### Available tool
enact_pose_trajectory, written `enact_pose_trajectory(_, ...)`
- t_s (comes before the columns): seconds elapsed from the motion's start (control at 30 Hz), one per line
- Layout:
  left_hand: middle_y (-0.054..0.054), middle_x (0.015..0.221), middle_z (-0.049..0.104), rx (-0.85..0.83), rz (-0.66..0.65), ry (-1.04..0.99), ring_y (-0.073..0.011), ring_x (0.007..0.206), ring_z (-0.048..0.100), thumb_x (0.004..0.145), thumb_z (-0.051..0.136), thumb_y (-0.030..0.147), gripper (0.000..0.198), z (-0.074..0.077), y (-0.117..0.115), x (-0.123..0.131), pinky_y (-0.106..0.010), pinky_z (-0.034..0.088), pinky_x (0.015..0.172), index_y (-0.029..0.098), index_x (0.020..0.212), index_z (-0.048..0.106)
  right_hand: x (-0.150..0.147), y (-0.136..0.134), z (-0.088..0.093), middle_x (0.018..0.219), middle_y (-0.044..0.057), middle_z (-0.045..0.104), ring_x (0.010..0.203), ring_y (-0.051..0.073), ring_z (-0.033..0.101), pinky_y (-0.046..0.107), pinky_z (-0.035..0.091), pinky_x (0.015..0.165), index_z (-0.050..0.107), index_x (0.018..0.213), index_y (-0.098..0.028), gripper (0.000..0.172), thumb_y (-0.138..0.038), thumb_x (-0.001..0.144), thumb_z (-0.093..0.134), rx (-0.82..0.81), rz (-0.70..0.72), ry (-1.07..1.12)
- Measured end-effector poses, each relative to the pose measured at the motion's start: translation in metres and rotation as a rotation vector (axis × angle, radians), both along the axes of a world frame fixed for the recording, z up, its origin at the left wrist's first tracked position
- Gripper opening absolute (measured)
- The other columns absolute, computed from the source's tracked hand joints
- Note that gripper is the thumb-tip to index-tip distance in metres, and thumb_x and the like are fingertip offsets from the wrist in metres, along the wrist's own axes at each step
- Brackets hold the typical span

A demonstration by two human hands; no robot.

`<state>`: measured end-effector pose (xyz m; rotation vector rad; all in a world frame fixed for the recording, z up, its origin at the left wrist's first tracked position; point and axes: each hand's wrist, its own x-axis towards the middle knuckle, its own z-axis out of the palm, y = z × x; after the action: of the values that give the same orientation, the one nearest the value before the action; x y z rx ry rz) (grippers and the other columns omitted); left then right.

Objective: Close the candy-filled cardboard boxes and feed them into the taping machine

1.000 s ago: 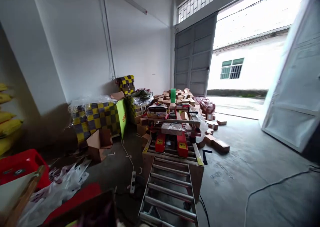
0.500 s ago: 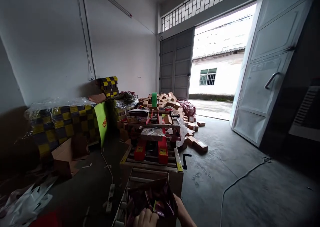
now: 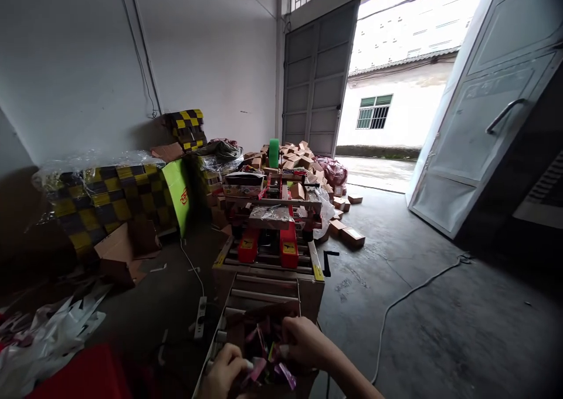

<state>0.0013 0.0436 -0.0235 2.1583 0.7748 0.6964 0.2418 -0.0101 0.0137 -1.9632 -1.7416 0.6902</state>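
Note:
An open cardboard box full of small colourful packets rests on the roller conveyor at the bottom of the view. My left hand is curled at the box's near left side, fingers on the packets. My right hand reaches in from the right, fingers bent down into the packets. What the fingers hold is hidden. Ahead on the conveyor stands a carton-sealing machine with red parts.
Yellow-and-black checkered stacks under plastic line the left wall. A heap of small brown boxes and a green tape roll lie behind the machine. A power strip and cables lie on the concrete floor. Large doors stand open.
The view tilted down and moved closer. The box came further onto the rollers, and both hands now show, reaching into its packets.

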Motion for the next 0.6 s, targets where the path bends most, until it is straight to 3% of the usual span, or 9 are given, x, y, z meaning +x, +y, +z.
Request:
enact_pose_trajectory(0.1, -0.001, 0.089, 0.052, -0.131, -0.212, 0.158, -0.0147, 0.08, 0.054, 0.068, 0.061, 0.023, 0.018, 0.018, 0.013, 0.01, -0.023, 0.043, 0.071, 0.022, 0.086, 0.063, 0.001, 0.007, 0.011, 0.065, 0.0, 0.053, 0.06, 0.012, 0.044, 0.022, 0.029, 0.054, 0.058, 0.072, -0.016, 0.013, -0.026, 0.066, 0.064, -0.119, 0.104, -0.18)
enact_pose_trajectory(0.17, -0.001, 0.091, 0.054, -0.213, -0.277, 0.222, -0.015, 0.081, 0.054, 0.069, 0.063, 0.032, 0.021, 0.027, 0.022, 0.012, -0.023, 0.042, 0.071, 0.022, 0.088, 0.065, 0.011, 0.006, 0.019, 0.077, 0.002, 0.057, 0.066, 0.013, 0.049, 0.021, 0.034, 0.057, 0.061, 0.085, -0.015, 0.021, -0.034, 0.076, 0.057, -0.253, 0.24, -0.056)
enact_pose_trajectory(0.27, -0.001, 0.091, 0.059, -0.302, -0.289, 0.259, -0.0167, 0.083, 0.055, 0.066, 0.066, 0.039, 0.029, 0.03, 0.033, 0.012, -0.023, 0.042, 0.072, 0.022, 0.089, 0.069, 0.025, -0.001, 0.025, 0.098, 0.004, 0.057, 0.08, 0.014, 0.053, 0.02, 0.039, 0.063, 0.06, 0.105, -0.016, 0.039, -0.036, 0.071, 0.064, -0.311, 0.398, 0.149)
enact_pose_trajectory(0.33, -0.002, 0.088, 0.063, -0.358, -0.224, 0.253, -0.0181, 0.083, 0.057, 0.067, 0.064, 0.039, 0.028, 0.025, 0.036, 0.014, -0.024, 0.042, 0.073, 0.02, 0.086, 0.071, 0.027, -0.001, 0.022, 0.097, 0.002, 0.058, 0.083, 0.015, 0.054, 0.019, 0.038, 0.064, 0.061, 0.104, -0.018, 0.041, -0.037, 0.069, 0.068, -0.253, 0.342, 0.12)
enact_pose_trajectory(0.47, -0.004, 0.077, 0.064, -0.33, 0.024, 0.131, -0.0202, 0.079, 0.06, 0.074, 0.054, 0.041, 0.028, 0.006, 0.031, 0.026, -0.028, 0.045, 0.072, 0.017, 0.074, 0.066, 0.012, 0.011, 0.011, 0.076, 0.002, 0.061, 0.074, 0.016, 0.055, 0.022, 0.036, 0.06, 0.064, 0.078, -0.016, 0.024, -0.04, 0.073, 0.065, -0.167, 0.092, -0.147)
enact_pose_trajectory(0.53, -0.006, 0.084, 0.061, -0.257, 0.221, 0.006, -0.0214, 0.081, 0.06, 0.07, 0.057, 0.041, 0.027, -0.004, 0.026, 0.033, -0.032, 0.048, 0.074, 0.016, 0.079, 0.061, 0.0, 0.013, 0.007, 0.079, 0.005, 0.061, 0.077, 0.02, 0.056, 0.024, 0.036, 0.063, 0.062, 0.082, -0.015, 0.021, -0.032, 0.071, 0.066, -0.119, -0.003, -0.225)
enact_pose_trajectory(0.6, -0.013, 0.103, 0.056, -0.152, 0.467, -0.096, -0.0267, 0.094, 0.059, 0.063, 0.064, 0.042, 0.043, -0.013, 0.024, 0.038, -0.039, 0.049, 0.081, 0.014, 0.095, 0.054, -0.012, 0.009, 0.005, 0.09, 0.009, 0.061, 0.083, 0.022, 0.056, 0.027, 0.037, 0.068, 0.059, 0.094, -0.014, 0.023, -0.023, 0.073, 0.061, -0.069, -0.1, -0.269)
